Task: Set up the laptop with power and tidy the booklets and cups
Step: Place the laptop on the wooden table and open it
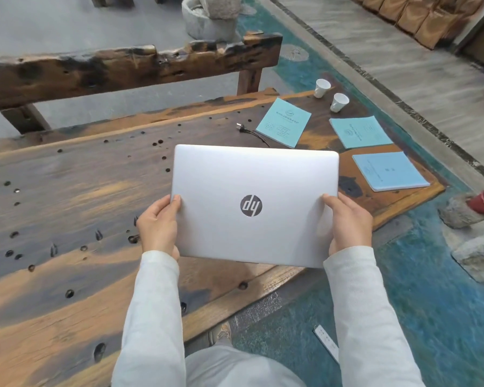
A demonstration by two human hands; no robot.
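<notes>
Laptop [252,202], silver, lid closed, gripped by left hand [158,224] and right hand [348,222].

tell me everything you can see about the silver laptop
The silver, matte metal-looking laptop is closed, its lid facing the camera with a round dark logo at centre, upside down from this view. Its corners are rounded. The left hand and right hand grip its two side edges, thumbs on the lid, holding it above the dark, hole-pocked wooden table. No cable is plugged in that shows.
</notes>
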